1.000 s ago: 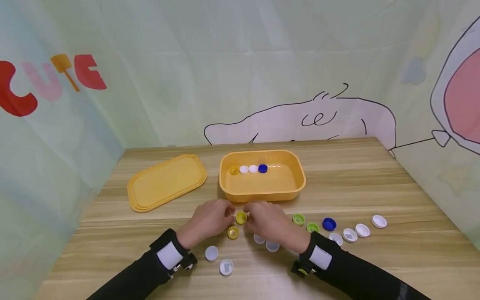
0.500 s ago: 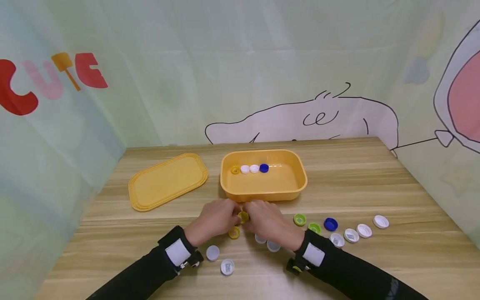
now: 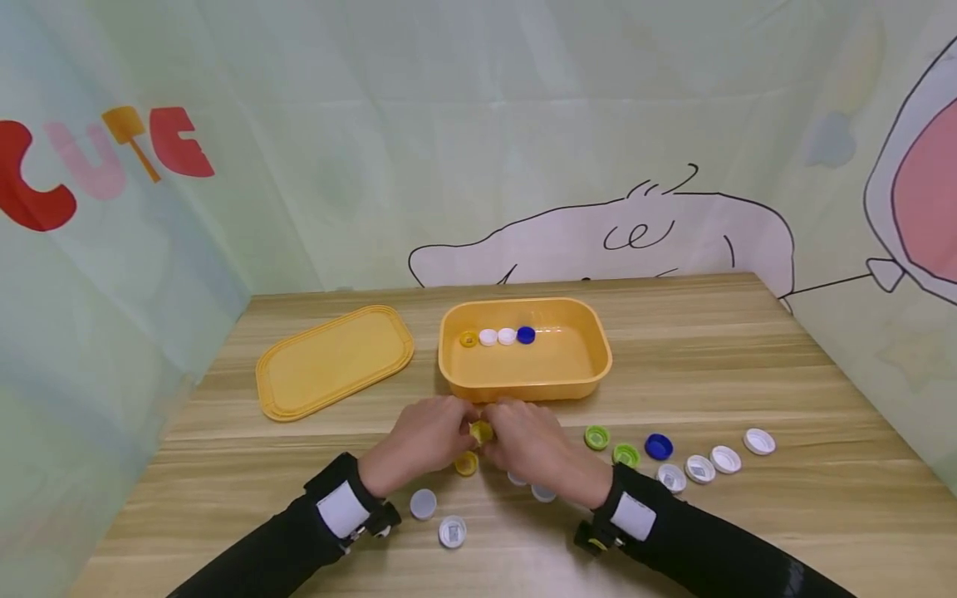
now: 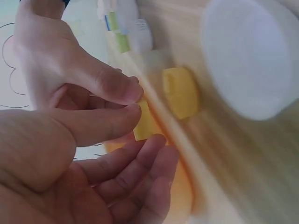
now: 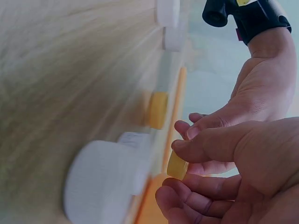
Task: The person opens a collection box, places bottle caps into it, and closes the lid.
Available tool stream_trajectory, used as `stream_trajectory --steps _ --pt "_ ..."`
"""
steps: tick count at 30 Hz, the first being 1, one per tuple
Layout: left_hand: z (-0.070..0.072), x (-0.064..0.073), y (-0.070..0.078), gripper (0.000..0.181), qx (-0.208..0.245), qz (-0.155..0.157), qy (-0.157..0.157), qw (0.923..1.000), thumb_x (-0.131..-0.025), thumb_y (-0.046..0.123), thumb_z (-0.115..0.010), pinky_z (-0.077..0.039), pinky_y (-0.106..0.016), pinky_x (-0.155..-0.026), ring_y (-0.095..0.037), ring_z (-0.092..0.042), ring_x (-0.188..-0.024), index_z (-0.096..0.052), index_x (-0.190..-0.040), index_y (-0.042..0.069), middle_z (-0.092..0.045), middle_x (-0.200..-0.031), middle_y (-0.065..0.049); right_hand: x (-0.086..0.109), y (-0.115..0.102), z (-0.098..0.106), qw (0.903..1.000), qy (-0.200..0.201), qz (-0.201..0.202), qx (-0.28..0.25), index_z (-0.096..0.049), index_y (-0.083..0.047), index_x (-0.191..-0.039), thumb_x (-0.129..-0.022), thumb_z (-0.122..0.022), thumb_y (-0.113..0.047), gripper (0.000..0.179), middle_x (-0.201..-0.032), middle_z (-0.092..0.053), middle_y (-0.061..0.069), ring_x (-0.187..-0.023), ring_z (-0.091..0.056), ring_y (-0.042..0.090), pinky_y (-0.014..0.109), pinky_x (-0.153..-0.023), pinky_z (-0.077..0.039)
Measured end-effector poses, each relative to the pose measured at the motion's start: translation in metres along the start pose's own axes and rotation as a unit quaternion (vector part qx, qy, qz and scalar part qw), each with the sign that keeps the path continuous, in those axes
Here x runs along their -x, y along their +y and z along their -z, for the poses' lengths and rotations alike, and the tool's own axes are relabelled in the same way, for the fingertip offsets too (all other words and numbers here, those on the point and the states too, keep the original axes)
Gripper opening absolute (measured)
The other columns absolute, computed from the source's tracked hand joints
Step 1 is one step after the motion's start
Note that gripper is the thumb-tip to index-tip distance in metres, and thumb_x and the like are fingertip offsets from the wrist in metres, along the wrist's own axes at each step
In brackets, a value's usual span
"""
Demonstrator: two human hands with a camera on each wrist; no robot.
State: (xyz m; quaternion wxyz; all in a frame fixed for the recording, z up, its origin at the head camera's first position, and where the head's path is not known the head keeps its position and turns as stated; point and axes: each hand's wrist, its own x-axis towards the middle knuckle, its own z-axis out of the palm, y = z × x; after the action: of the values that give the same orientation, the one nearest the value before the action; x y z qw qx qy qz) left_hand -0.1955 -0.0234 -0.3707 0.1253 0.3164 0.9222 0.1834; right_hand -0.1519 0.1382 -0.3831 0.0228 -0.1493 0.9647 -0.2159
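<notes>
Just in front of the yellow plastic box [image 3: 527, 390], my left hand [image 3: 426, 442] and right hand [image 3: 532, 444] meet at one yellow bottle cap [image 3: 482, 432]. Thumb and fingers of the left hand pinch this cap [image 4: 144, 122] in the left wrist view. From the other side the right hand pinches it too, its thumb and a finger on the cap's edge [image 5: 177, 166]. The cap looks tilted and raised off the table. A second yellow cap [image 3: 467, 463] lies on the table below the hands. Inside the box sit a yellow cap [image 3: 468, 339], two white caps [image 3: 497, 336] and a blue cap [image 3: 527, 335] in a row.
The yellow lid [image 3: 334, 363] lies left of the box. Two white caps [image 3: 452, 531] are near the left wrist; others [image 3: 543, 492] are partly behind the right hand. To the right lie two green caps [image 3: 625, 455], a blue cap [image 3: 659, 447] and several white caps [image 3: 725, 459].
Both hands have drawn together around the yellow cap, which has tipped between their fingers. The caps in the box and those lying on the table have stayed put.
</notes>
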Motion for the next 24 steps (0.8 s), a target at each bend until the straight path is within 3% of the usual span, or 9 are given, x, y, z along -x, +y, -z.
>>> stream_trajectory --steps 6,10,18,24 --pt "0.009 0.003 0.007 0.011 0.025 -0.012 0.039 0.9988 -0.088 0.017 -0.079 -0.041 -0.028 -0.054 -0.012 -0.052 -0.063 -0.073 -0.095 0.011 -0.057 -0.075 0.005 0.01 -0.005 0.015 0.9982 0.058 0.014 0.01 -0.073 -0.008 -0.107 -0.083 -0.084 -0.017 0.028 -0.078 -0.056 -0.002 -0.062 -0.05 0.012 0.028 -0.051 -0.042" --pt "0.015 -0.002 0.016 0.017 0.029 -0.016 0.076 0.9966 -0.09 0.021 -0.079 -0.045 -0.026 -0.058 -0.013 -0.055 -0.068 -0.074 -0.101 0.01 -0.063 -0.081 0.005 0.01 -0.002 0.028 0.9949 0.096 0.018 0.029 -0.073 -0.005 -0.105 -0.082 -0.083 -0.015 0.027 -0.081 -0.059 0.0 -0.063 -0.052 0.012 0.029 -0.055 -0.045" --pt "0.022 -0.033 0.035 0.028 0.01 -0.021 0.123 0.9921 -0.089 0.026 -0.08 -0.05 -0.025 -0.066 -0.013 -0.062 -0.079 -0.076 -0.111 0.009 -0.072 -0.094 0.0 0.001 0.022 0.052 0.9891 0.138 0.013 0.049 -0.072 0.001 -0.106 -0.08 -0.084 -0.01 0.03 -0.089 -0.065 0.009 -0.074 -0.063 0.021 0.033 -0.062 -0.052" --pt "0.024 -0.061 0.041 0.025 0.015 -0.01 0.129 0.9914 -0.09 0.025 -0.078 -0.047 -0.023 -0.062 -0.014 -0.06 -0.073 -0.078 -0.109 0.009 -0.072 -0.091 0.0 -0.012 0.039 0.063 0.9902 0.13 -0.003 0.051 -0.071 0.002 -0.109 -0.083 -0.082 -0.01 0.03 -0.091 -0.064 0.013 -0.077 -0.06 0.024 0.034 -0.061 -0.053"
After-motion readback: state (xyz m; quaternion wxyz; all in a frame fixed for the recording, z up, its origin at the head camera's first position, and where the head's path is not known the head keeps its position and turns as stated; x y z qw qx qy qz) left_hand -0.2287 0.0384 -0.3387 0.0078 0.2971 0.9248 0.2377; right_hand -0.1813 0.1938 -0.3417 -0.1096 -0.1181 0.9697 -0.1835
